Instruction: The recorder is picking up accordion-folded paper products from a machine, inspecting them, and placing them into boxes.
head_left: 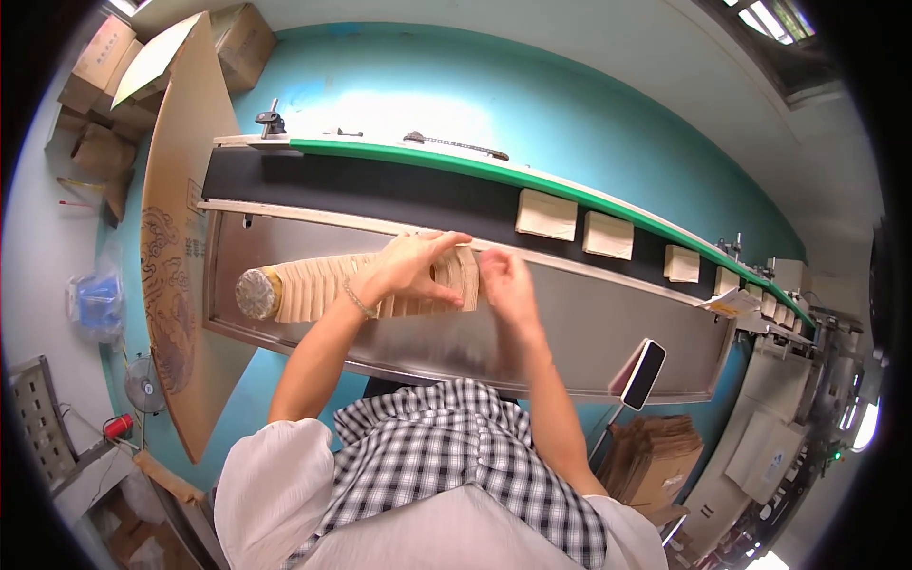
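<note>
A long row of cream folded-paper packs point(328, 282) stands on edge along the metal tray point(589, 328). At its left end rests a round grey, can-like block point(257, 294). My left hand point(415, 269) grips the packs at the right end of the row, its thumb and fingers spanning their edges. Close beside the end pack point(465, 277), my right hand point(508, 287) has bent fingers. It is slightly blurred, and whether it touches or holds paper is hidden.
Behind the tray runs a black conveyor belt point(380, 190) with a green rail point(427, 157). Several cream packs point(546, 214) lie along it toward the right. A phone on a stand point(644, 374) is at the right front. A tall cardboard sheet point(180, 247) stands at the left.
</note>
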`<act>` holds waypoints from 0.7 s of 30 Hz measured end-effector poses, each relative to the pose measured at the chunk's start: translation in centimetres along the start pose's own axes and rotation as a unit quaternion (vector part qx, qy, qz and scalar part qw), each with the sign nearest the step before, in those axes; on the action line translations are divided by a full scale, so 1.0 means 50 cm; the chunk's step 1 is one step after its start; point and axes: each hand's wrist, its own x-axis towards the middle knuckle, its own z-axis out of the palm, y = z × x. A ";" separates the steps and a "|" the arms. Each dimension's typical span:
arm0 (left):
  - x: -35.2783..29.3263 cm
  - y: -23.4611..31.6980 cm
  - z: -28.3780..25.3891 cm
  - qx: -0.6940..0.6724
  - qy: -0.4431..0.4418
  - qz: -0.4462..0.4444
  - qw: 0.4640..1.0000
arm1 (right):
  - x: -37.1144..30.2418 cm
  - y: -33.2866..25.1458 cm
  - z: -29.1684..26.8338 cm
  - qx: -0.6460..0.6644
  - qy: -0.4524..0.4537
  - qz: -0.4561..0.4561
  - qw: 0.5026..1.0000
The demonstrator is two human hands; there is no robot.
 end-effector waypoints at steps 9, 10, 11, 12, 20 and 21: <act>-0.047 -0.018 -0.008 -0.014 -0.005 -0.040 0.999 | -0.046 -0.049 -0.012 -0.026 -0.035 0.149 0.988; -0.044 -0.015 -0.009 -0.012 0.004 -0.033 0.999 | -0.034 -0.029 -0.019 -0.034 -0.014 0.086 0.996; -0.047 -0.016 -0.009 -0.011 0.016 -0.032 0.999 | -0.010 -0.049 -0.010 0.087 0.012 0.097 0.991; -0.047 -0.016 -0.009 -0.011 0.014 -0.034 0.999 | 0.017 -0.079 -0.002 0.206 0.041 0.107 0.972; -0.062 -0.036 -0.012 -0.003 0.009 -0.010 1.000 | -0.071 -0.106 0.112 -0.175 -0.002 -0.026 0.984; -0.067 -0.042 -0.016 -0.002 0.008 -0.008 1.000 | -0.075 -0.091 0.115 -0.058 0.000 0.030 0.998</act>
